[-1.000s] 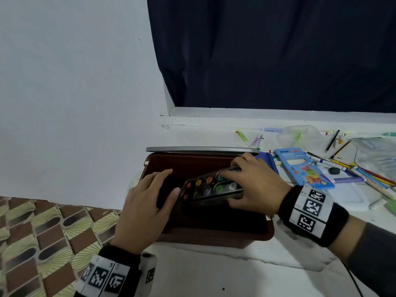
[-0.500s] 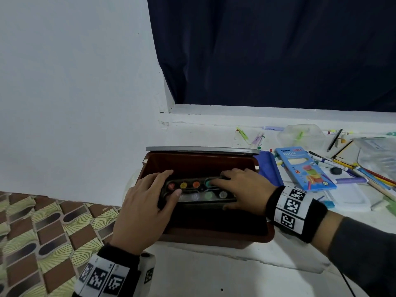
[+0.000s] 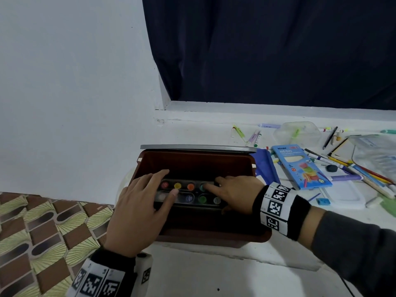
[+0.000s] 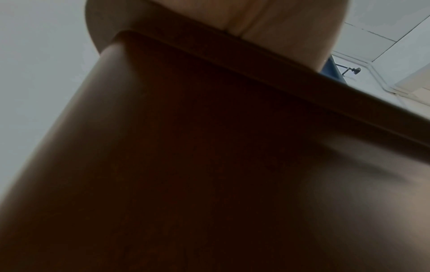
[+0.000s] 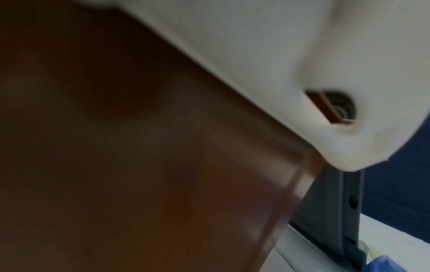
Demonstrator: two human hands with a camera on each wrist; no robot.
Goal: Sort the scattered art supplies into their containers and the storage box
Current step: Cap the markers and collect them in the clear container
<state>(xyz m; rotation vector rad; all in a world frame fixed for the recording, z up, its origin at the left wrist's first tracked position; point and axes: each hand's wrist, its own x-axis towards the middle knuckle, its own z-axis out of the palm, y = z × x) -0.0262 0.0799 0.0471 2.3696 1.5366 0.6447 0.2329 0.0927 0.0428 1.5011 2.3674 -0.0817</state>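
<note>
Brown plastic storage box [image 3: 260,236], rectangular with rounded corners and a smooth glossy wall, sits at the table's [image 3: 214,275] left edge; its grey lid [image 3: 197,147] stands behind the far rim. Inside lies a watercolour palette [image 3: 194,195]: long, dark, with two rows of round paint wells (red, yellow, orange, green, blue) under a clear cover.

Left hand [image 3: 137,213]: grip released, fingers straight and spread, thumb tip resting on the palette's left end. Right hand [image 3: 235,195]: grip likewise released, forefinger extended onto a green well; whether the remaining fingers touch the palette cannot be told. Both wrist views show only the box's smooth brown outer wall, blurred and dim.

Right of the box, on the matte white table: a blue cardboard box of neon pencils [image 3: 300,166], flat; a clear plastic tub [image 3: 299,133]; loose markers and coloured pencils [image 3: 364,170] scattered toward the right edge; a small blue sharpener [image 3: 323,201].
</note>
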